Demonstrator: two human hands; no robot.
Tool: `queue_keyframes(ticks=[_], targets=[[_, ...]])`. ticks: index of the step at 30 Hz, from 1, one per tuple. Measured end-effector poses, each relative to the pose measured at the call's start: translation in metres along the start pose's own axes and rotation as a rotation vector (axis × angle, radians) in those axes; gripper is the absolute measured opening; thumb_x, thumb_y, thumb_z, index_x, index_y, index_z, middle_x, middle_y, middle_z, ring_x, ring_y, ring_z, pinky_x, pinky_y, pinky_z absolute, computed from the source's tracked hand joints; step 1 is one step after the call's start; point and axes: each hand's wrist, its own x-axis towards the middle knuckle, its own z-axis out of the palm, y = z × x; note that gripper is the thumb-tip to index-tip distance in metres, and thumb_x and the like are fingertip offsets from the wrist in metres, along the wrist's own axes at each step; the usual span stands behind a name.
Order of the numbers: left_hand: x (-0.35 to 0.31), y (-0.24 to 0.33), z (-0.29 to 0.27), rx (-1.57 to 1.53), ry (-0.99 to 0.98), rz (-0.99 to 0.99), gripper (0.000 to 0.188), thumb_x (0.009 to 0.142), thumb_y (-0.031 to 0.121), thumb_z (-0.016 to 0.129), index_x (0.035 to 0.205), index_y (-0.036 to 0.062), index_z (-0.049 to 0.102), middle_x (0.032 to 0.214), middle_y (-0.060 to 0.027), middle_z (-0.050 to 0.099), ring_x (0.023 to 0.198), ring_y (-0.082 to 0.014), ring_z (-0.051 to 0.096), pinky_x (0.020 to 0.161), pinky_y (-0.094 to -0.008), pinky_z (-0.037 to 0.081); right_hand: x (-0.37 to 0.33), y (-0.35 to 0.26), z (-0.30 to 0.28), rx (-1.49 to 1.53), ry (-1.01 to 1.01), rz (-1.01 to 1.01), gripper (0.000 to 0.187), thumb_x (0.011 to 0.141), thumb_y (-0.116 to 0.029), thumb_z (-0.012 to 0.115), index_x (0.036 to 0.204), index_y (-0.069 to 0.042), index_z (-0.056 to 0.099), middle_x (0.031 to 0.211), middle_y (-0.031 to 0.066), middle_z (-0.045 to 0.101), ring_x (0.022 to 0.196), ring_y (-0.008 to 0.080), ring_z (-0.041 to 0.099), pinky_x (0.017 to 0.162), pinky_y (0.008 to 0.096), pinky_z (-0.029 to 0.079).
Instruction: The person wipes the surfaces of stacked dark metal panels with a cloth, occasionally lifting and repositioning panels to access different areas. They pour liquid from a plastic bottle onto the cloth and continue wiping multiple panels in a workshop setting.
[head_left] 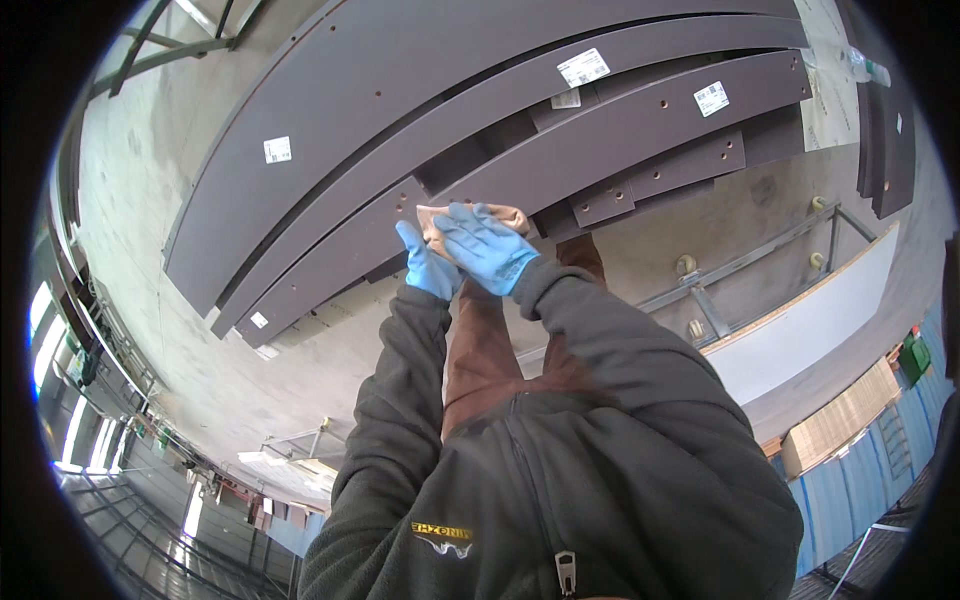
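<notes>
In front of me, a crumpled tan cloth [513, 218] is pressed between my two blue-gloved hands. My right hand [484, 245] lies over the cloth with its fingers bent across it. Beneath and beside it, my left hand [430, 268] holds the cloth from the other side, its thumb sticking up and its fingers mostly hidden. Just beyond both hands is a stack of long dark brown panels [600, 135], with drilled holes and white labels. The near panel edge lies close to the cloth; whether they touch, I cannot tell.
To the right stands a grey metal trolley frame [712, 312] on casters, with a white-faced board [800, 320] beside it. More dark panels [888, 140] are stacked at the far right, near a clear plastic bottle [868, 68]. A cardboard-coloured stack [840, 418] sits at the lower right.
</notes>
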Motion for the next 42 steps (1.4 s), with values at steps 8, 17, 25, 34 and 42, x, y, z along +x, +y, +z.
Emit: queue_keyframes(ticks=[8, 17, 25, 34, 42], targets=[[-0.014, 0.012, 0.005, 0.117, 0.142, -0.151, 0.141, 0.072, 0.106, 0.041, 0.151, -0.0114, 0.045, 0.148, -0.0248, 0.056, 0.135, -0.0375, 0.056, 0.119, -0.0508, 0.043, -0.079, 0.049, -0.093, 0.063, -0.06, 0.1, 0.036, 0.093, -0.01, 0.064, 0.127, -0.005, 0.07, 0.144, 0.0183, 0.064, 0.133, 0.0365, 0.061, 0.114, 0.0497, 0.047], [-0.011, 0.0, 0.014, 0.151, 0.093, -0.094, 0.113, 0.091, 0.091, 0.044, 0.158, 0.0003, 0.044, 0.154, -0.0172, 0.053, 0.14, -0.034, 0.052, 0.118, -0.0501, 0.044, -0.053, 0.043, -0.112, 0.134, 0.795, 0.218, 0.057, 0.086, -0.004, 0.073, 0.141, 0.003, 0.06, 0.141, 0.0263, 0.064, 0.131, 0.0422, 0.063, 0.115, 0.05, 0.049], [0.006, -0.024, 0.015, 0.101, 0.213, 0.044, 0.061, 0.107, 0.051, 0.06, 0.152, 0.0098, 0.053, 0.148, -0.0086, 0.061, 0.135, -0.0292, 0.06, 0.115, -0.0513, 0.05, 0.004, 0.071, -0.106, -0.297, -0.031, 0.077, 0.053, 0.093, -0.019, 0.064, 0.143, -0.003, 0.061, 0.156, 0.0225, 0.052, 0.15, 0.038, 0.046, 0.13, 0.0496, 0.028], [0.006, -0.03, 0.015, 0.137, 0.323, 0.073, 0.058, 0.107, 0.05, 0.062, 0.148, 0.0112, 0.056, 0.145, -0.0065, 0.063, 0.13, -0.0272, 0.062, 0.114, -0.05, 0.051, -0.187, 0.405, -0.253, -0.554, 0.78, 0.553, 0.06, 0.088, -0.028, 0.077, 0.139, -0.001, 0.061, 0.149, 0.0248, 0.056, 0.138, 0.0447, 0.053, 0.119, 0.0534, 0.042], [0.007, -0.029, 0.02, 0.085, 0.341, 0.047, 0.051, 0.107, 0.045, 0.064, 0.145, 0.0123, 0.058, 0.145, -0.0074, 0.064, 0.133, -0.029, 0.061, 0.115, -0.0525, 0.05, -0.222, 0.521, -0.318, -0.556, 0.767, 0.809, 0.054, 0.085, -0.033, 0.072, 0.128, 0.0, 0.066, 0.133, 0.0255, 0.065, 0.126, 0.0434, 0.059, 0.109, 0.0516, 0.047]])
